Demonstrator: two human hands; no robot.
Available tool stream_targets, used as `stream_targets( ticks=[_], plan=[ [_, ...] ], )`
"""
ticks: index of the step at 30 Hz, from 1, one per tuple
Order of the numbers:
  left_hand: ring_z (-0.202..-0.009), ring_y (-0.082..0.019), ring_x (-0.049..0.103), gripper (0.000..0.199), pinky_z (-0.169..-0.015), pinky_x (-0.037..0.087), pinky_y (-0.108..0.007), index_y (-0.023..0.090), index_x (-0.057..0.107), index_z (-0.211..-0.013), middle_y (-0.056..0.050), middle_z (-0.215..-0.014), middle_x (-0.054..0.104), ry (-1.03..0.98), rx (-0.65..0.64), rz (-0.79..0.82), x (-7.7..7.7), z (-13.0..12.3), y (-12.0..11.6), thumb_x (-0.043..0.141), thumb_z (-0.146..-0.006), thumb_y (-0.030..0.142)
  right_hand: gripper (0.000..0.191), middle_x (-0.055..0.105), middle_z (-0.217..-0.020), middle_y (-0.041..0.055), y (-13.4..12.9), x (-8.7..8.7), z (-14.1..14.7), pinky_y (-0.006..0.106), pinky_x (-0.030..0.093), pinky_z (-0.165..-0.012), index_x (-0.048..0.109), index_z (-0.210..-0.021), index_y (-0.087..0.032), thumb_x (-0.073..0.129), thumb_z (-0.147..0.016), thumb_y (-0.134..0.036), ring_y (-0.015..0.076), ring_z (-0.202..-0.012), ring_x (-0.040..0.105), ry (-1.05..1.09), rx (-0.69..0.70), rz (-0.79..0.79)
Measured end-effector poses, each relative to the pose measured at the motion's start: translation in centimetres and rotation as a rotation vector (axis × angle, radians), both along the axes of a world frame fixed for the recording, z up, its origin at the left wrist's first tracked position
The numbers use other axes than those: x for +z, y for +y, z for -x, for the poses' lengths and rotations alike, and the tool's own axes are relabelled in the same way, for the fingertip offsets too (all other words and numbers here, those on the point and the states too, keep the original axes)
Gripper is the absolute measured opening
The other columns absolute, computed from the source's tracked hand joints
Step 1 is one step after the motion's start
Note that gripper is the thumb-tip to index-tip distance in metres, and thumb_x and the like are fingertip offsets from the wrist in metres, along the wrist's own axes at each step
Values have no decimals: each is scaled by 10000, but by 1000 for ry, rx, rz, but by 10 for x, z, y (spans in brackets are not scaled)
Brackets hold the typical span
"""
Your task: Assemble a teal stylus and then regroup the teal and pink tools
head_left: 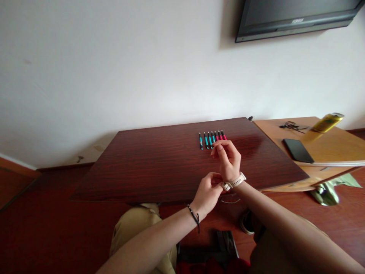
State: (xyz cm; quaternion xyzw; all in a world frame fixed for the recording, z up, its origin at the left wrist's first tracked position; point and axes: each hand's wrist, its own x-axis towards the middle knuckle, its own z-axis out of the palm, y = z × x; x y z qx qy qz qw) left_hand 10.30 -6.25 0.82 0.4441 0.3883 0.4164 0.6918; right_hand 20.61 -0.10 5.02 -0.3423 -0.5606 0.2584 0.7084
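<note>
My left hand (207,193), with a dark cord bracelet on its wrist, reaches across to my right wrist. Its fingers are closed on the white perforated strap of a wristwatch (236,181) worn there; the watch face is not clearly seen. My right hand (230,156) is raised over the table, fingers curled in towards the thumb, and nothing shows in it. Just beyond it lies a row of several pens, turquoise pens (205,140) on the left and pink pens (224,136) on the right. My right hand hides the lower ends of some.
The dark red-brown table (148,163) stands against a white wall. To its right, a lighter wooden cabinet (336,144) holds a black phone (298,150), a black cable (292,126) and a tilted yellow can (327,122). A television (296,19) hangs above.
</note>
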Motion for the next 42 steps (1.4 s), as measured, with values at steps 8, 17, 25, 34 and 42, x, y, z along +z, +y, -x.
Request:
stream_targets(
  ticks=[8, 17, 25, 34, 42],
  plan=[
    [-959, -217, 727, 353, -960, 544, -380, 143, 714, -1126, -111, -1091, 764, -161, -80, 114, 7, 3, -3, 787, -811, 285, 169, 594, -699, -13, 18, -2, -11, 275, 397, -564, 675, -998, -232, 615, -1024, -388, 136, -600, 518, 195, -62, 12],
    [-891, -197, 722, 314, -892, 550, -337, 127, 734, -1013, -106, -991, 774, -84, 47, 109, 4, -3, -4, 852, -770, 286, 214, 556, -680, -30, 20, -10, -5, 267, 397, -562, 644, -981, -240, 593, -1025, -444, 133, -592, 508, 222, -35, 47],
    [-816, -164, 700, 304, -820, 544, -302, 133, 696, -937, -60, -881, 740, -93, 45, 79, 11, 1, -4, 873, -770, 314, 208, 553, -669, -28, 23, -6, -6, 255, 378, -518, 657, -957, -233, 657, -967, -440, 122, -572, 483, 336, -19, 102],
    [-750, -143, 635, 307, -758, 495, -279, 133, 676, -841, -48, -808, 698, -92, 4, 51, 19, 7, -4, 868, -763, 359, 252, 456, -640, -70, 41, -17, -26, 237, 343, -467, 601, -913, -240, 740, -816, -425, 104, -511, 401, 586, 182, 329],
    [-804, -150, 610, 142, -738, 478, -255, 168, 660, -956, -34, -917, 685, 162, 162, -160, 4, 22, 17, 714, -831, 212, 231, 633, -810, 16, 10, -1, -14, 295, 450, -647, 653, -966, -230, 565, -1034, -432, 165, -703, 565, -207, 181, 120]
  ],
)
